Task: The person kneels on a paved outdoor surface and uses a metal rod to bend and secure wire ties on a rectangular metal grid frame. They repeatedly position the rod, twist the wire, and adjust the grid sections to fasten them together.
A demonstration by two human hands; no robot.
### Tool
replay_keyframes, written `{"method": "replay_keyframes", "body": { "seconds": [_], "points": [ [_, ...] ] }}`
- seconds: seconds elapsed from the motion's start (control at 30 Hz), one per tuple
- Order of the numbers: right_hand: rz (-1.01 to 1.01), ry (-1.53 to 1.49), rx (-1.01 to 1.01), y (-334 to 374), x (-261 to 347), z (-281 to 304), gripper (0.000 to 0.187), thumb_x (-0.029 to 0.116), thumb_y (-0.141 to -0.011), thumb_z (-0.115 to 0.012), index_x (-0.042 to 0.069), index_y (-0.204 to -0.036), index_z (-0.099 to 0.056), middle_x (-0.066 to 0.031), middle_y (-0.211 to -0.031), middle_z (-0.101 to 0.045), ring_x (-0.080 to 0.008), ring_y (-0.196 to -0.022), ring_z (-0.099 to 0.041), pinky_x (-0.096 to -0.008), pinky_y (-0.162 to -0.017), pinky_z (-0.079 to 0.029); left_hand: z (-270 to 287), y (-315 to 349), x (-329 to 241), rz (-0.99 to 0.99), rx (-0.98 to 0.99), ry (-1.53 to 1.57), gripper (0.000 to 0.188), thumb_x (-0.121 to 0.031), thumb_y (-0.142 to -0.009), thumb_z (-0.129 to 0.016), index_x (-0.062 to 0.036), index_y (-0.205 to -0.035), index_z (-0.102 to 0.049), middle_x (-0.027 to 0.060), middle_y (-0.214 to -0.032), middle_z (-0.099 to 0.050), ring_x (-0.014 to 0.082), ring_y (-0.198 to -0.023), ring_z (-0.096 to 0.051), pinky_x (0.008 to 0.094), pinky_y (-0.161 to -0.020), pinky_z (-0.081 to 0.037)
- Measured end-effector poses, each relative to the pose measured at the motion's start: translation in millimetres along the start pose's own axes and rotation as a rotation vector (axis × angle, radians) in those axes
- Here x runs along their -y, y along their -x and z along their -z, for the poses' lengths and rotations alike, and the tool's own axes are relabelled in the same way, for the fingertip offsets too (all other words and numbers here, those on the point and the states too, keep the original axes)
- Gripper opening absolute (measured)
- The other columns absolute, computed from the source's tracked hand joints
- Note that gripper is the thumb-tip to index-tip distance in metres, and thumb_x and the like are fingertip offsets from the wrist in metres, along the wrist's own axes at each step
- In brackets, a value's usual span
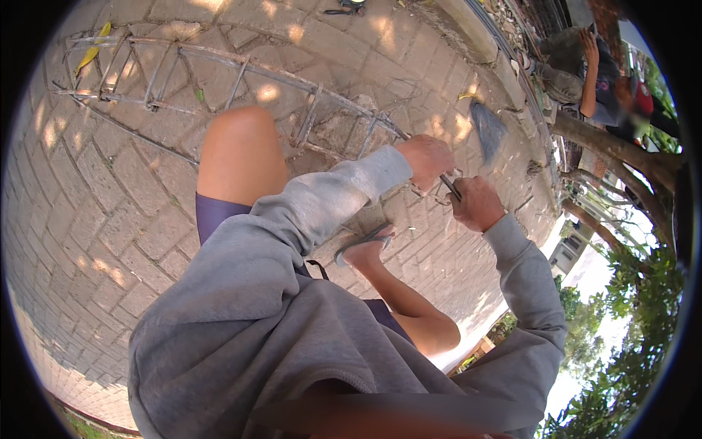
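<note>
Steel frame [281, 74] — long axis left to right, toward paving's [131, 241] right edge | left hand [426, 161], right hand [477, 203] — wrapped round dark rod [450, 187]

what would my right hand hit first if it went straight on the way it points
Most likely your left hand, closed around the metal rod just ahead, though this one view leaves the depth between the hands unclear.

Wide fisheye view from head, facing down; grey sweatshirt [219, 274] near, paved ground [110, 212] beyond.
</note>
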State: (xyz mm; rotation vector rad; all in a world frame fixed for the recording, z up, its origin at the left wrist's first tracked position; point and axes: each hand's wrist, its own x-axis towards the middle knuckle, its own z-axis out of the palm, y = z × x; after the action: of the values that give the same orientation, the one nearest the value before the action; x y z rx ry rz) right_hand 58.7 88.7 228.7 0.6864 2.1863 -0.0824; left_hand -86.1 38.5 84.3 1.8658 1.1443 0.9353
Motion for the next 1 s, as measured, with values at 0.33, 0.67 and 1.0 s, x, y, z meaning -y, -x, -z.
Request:
{"method": "replay_keyframes", "body": {
  "seconds": [0.33, 0.67, 1.0],
  "points": [
    [0.029, 0.184, -0.051, -10.8, -28.8, 0.1, 0.036, 0.003, -0.083, -0.060, 0.004, -0.119, -0.063, -0.0194, -0.093, -0.066, -0.0376, -0.090, -0.066, -0.0477, -0.083, -0.054, 33.1, 21.0, 143.9, 0.592, -0.297, 0.737, 0.068, -0.033, -0.075, -0.087, -0.0040, -0.132, -0.065, 0.0124, -0.113, -0.071, 0.0251, -0.101, -0.067, 0.0327, -0.078, -0.056],
    [0.025, 0.520, -0.527, -17.9, -23.2, 18.8, 0.064, 0.002, -0.089, -0.055, 0.007, -0.151, -0.043, -0.0176, -0.124, -0.054, -0.0348, -0.118, -0.053, -0.0467, -0.103, -0.045, 24.9, 24.3, 149.8, 0.497, -0.416, 0.532, 0.091, -0.034, -0.074, -0.089, -0.0027, -0.149, -0.049, 0.0212, -0.135, -0.058, 0.0285, -0.125, -0.056, 0.0381, -0.103, -0.047],
    [0.093, 0.702, -0.492, -34.4, -34.9, 37.8, 0.051, 0.012, -0.088, -0.060, 0.005, -0.139, -0.054, -0.0045, -0.105, -0.055, -0.0216, -0.101, -0.055, -0.0383, -0.093, -0.044, 48.9, 2.9, 61.0, 0.028, -0.140, 0.202, 0.113, -0.047, -0.063, -0.087, -0.0223, -0.160, -0.034, 0.0282, -0.158, -0.036, 0.0429, -0.145, -0.038, 0.0504, -0.120, -0.033]
  ]
}}
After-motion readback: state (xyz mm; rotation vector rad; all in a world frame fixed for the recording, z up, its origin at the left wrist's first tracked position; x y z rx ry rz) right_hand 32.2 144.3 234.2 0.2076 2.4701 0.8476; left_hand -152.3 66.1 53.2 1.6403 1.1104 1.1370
